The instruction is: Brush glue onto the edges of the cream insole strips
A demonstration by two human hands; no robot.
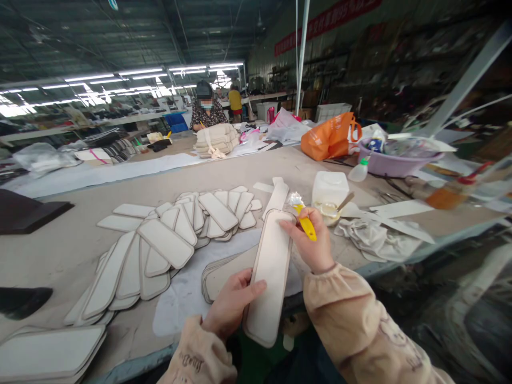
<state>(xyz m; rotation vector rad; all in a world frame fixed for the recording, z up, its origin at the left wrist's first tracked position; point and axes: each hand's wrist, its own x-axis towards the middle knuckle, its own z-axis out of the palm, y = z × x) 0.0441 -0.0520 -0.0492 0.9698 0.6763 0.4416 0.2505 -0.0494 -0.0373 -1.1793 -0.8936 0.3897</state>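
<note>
A long off-white padded panel with rounded corners and a beige edge is held tilted over the table's front edge. My left hand grips its lower left side, thumb on top. My right hand pinches the panel's upper right corner and also holds a brush with a yellow handle, its whitish bristle end pointing up and away. Just left of the panel lies a stack of similar grey-beige pieces on a white sheet. Overlapping finished-looking panels fan out farther left.
Right of my hands stand a white plastic container with a glue-like pot, a crumpled cloth and a bottle of amber liquid. Behind are an orange bag and a purple basin. A co-worker sits across the table.
</note>
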